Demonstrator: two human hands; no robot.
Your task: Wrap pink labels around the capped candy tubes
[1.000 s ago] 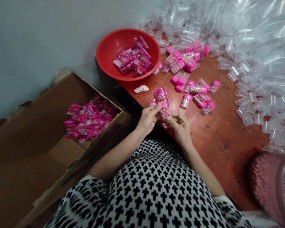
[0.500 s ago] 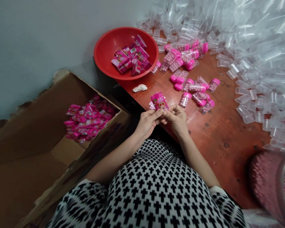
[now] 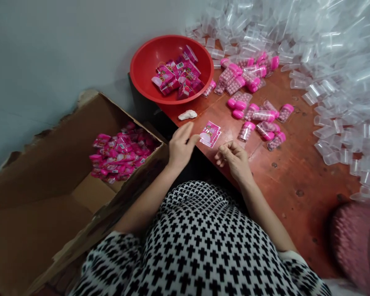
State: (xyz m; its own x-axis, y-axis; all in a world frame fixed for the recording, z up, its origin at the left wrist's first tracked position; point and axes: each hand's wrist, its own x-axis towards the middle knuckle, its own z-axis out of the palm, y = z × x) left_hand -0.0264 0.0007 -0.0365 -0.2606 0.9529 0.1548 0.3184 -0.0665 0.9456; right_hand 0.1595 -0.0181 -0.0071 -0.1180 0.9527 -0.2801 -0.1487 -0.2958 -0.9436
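Grey wall [image 3: 64, 49] stands behind your reddish-brown table [image 3: 280, 172] in the head view. Pink printed labels [image 3: 211, 132] lie near its edge, between your hands. Your left hand [image 3: 179, 150] has thumb and fingers apart, thumb tip close beside the labels; your right hand [image 3: 234, 158] curls its fingers inward, whether gripping anything I cannot tell. Pink-capped bottles [image 3: 246, 131] lie beyond it.

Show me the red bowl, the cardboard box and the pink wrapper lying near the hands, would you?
Red bowl [image 3: 144, 65]: head view, on its bare inner wall.
Cardboard box [image 3: 54, 162]: head view, on a bare inner side.
Pink wrapper [image 3: 210, 132]: head view, on its printed face.
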